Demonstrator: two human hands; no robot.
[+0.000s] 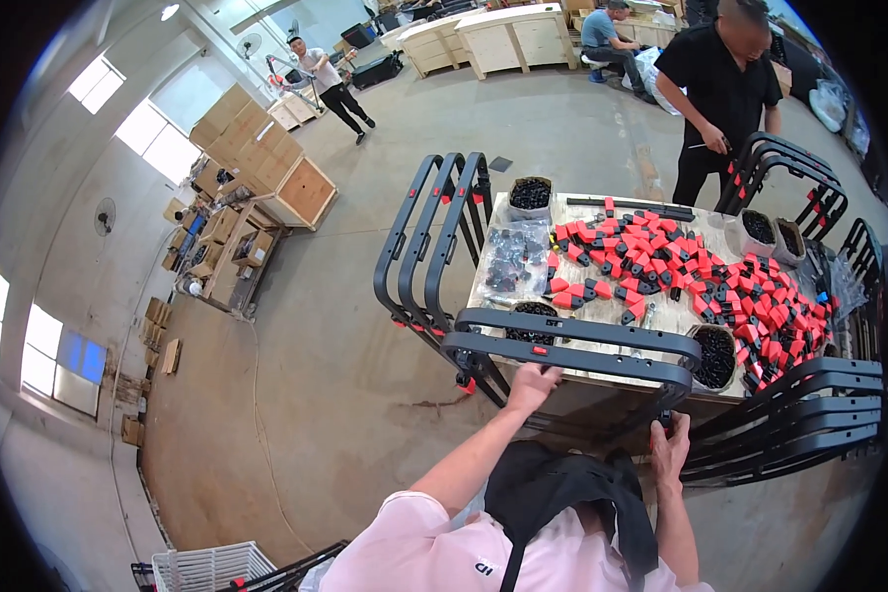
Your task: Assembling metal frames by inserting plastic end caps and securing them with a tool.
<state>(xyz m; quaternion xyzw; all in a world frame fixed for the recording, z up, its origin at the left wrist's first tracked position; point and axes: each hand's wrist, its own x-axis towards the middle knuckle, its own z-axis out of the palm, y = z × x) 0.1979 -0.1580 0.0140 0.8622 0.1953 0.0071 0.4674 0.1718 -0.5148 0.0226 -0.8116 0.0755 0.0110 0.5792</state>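
A black, U-shaped tube frame [582, 357] with rounded corners and a small red piece on its bar leans at the near edge of a worktable [602, 377]. My left hand [533, 387] is closed on the frame from below its bar, close to the red piece; part of its fingers is hidden. Down at the frame's right leg, my right hand [670, 446] is closed around a small black part [667, 422], whose exact kind I cannot make out. A second black frame [582, 327] stands just behind the first.
Red and black plastic clips [651, 252] are heaped on the table. A box of small black parts [712, 357] sits near my right hand. More tube frames hang at the left [434, 237] and right [809, 414]. Across the table stands a co-worker [725, 84].
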